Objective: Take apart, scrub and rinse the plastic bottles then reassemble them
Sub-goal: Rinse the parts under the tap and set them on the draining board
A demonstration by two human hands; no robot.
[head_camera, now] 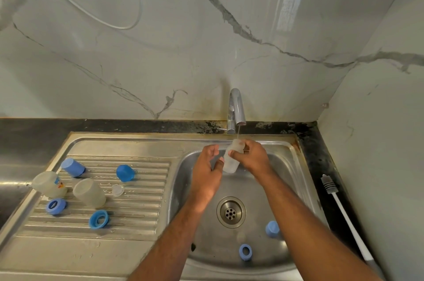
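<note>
A clear plastic bottle body [231, 161] is held under a thin stream from the tap [236, 108], over the sink basin [293, 179]. My right hand [252, 156] grips its upper part, fingers curled round it. My left hand [206, 175] touches the bottle's lower side with its thumb, the fingers relaxed. In the basin lie a blue cap [272, 229] and a blue screw ring [245, 252]. On the drainboard [137, 223] stand two clear bottle bodies [49, 184] [89, 192] upside down, two blue caps [73, 167] [125, 172], two blue rings [55, 206] [99, 219] and a clear teat [118, 190].
A bottle brush [344, 214] with a white handle lies on the dark counter right of the sink. The drain [231, 212] sits mid-basin. A marble wall rises behind and to the right. A white hose [98, 19] hangs on the wall.
</note>
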